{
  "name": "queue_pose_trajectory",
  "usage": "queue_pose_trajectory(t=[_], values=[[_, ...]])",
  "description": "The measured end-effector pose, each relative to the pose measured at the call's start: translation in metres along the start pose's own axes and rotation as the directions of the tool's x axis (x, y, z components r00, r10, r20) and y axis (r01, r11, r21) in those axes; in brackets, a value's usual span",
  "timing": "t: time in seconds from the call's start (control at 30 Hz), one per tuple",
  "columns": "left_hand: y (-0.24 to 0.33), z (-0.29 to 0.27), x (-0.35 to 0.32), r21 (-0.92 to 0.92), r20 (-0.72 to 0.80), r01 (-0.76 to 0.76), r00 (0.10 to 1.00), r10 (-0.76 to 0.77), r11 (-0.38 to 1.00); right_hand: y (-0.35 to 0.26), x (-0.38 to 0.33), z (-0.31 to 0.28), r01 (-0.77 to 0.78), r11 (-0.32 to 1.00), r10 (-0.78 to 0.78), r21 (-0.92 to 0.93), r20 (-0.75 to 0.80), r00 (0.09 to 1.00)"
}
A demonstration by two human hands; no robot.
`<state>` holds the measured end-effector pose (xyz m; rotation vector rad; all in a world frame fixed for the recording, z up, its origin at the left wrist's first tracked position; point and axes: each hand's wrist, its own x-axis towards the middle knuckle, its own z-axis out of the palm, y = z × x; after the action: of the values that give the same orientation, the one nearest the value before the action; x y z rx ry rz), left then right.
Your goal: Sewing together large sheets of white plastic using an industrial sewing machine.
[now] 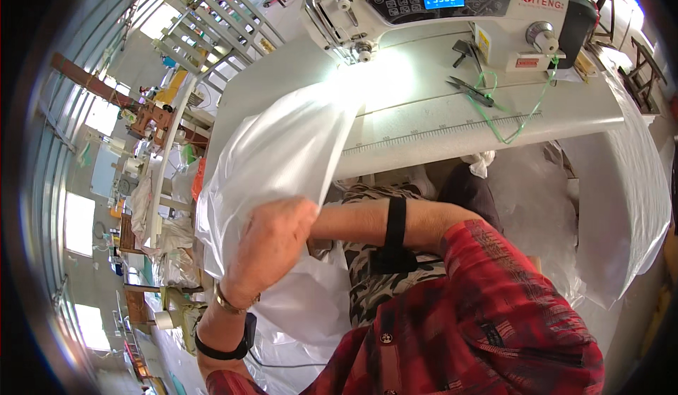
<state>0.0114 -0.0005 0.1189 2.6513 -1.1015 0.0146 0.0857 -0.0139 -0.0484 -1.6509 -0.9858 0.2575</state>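
Scene is being lit brightly; bench (424, 123) is being blown out by needle-lamp glare, edges are being bent and vignetted by fisheye, rim detail softened.

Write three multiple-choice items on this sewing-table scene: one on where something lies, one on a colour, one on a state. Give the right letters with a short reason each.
1. Where do the thread snips lie?
A. on the table top right of the needle
B. on the floor
C. in the left hand

2. What colour is the cord tied to the snips?
A. red
B. green
C. black

3. What is the left hand doing with the white fabric?
A. resting flat beside it
B. gripping its edge and lifting it
C. cutting it

Answers: 1 A, the snips sit on the white table below the sewing machine. 2 B, a green loop trails from them across the table. 3 B, the fingers close on the fabric, which hangs raised off the table. The right hand is hidden behind the left hand and fabric.
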Motion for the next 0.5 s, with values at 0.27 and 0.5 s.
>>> queue_pose_trajectory(t=[0.27, 0.5], values=[[-0.018, 0.111, -0.047, 0.155, -0.116, 0.004, 0.993, 0.014, 0.988, 0.047, -0.092, 0.009, 0.230, 0.956, -0.248, -0.184, -0.078, 0.966], [-0.007, 0.132, -0.056, -0.122, -0.318, 0.231, 0.912, -0.259, 0.965, -0.046, -0.114, -0.151, -0.050, 0.689, 0.311, -0.723, 0.232, 0.922]])
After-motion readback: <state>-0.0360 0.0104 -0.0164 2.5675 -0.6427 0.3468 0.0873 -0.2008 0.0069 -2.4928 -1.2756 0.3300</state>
